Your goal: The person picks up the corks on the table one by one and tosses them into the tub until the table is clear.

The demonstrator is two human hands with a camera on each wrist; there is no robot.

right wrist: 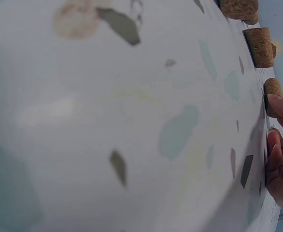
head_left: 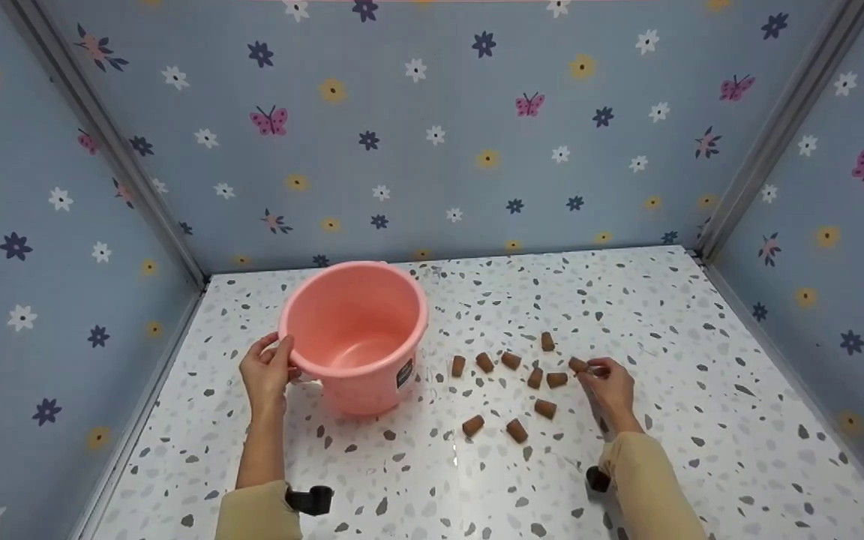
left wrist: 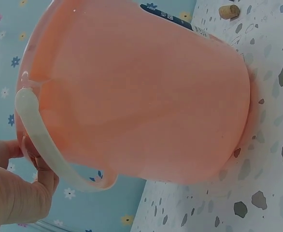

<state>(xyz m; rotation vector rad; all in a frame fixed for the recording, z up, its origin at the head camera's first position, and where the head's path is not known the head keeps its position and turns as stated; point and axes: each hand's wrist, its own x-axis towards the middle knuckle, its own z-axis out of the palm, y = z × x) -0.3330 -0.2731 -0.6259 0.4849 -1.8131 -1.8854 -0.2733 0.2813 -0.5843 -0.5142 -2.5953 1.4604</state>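
Plainly moulded from smooth, glossy pink plastic, the bucket [head_left: 361,386] flares from a narrower round base to a thick rolled rim [head_left: 422,319], and light shines off its bare inside floor. It stands at about 8 o'clock from the middle of the head view. The left hand [head_left: 267,367] grips the rim at its 8 o'clock, the thumb over the edge and the fingers curled beneath. Just beside those fingers, in the left wrist view, a pale curved handle [left wrist: 47,145] bows out from the wall, and a dark printed label [head_left: 405,373] sits at the bucket's 4 o'clock.

Toward 3 to 4 o'clock from the bucket lie nine loose corks [head_left: 517,430], stubby brown cylinders on their sides, some slightly tapered; close up, their skin is grainy and flecked. A tenth, the pinched cork [head_left: 577,364], is at the scatter's 3 o'clock, its near end between the thumb and fingertips of the right hand [head_left: 612,388], low over the surface.

Underneath spreads a white, glossy tabletop [head_left: 417,487], terrazzo-patterned with angular grey, brown and pale green chips. Around it, at 9, 12 and 3 o'clock, rise pale blue wall panels [head_left: 432,180] printed with white, yellow and navy flowers and magenta butterflies. Grey corner posts [head_left: 106,135] slant at 10 and 2 o'clock. Beige sleeves [head_left: 256,514] enter near 7 and 5 o'clock, a small black fitting [head_left: 312,500] on each cuff.
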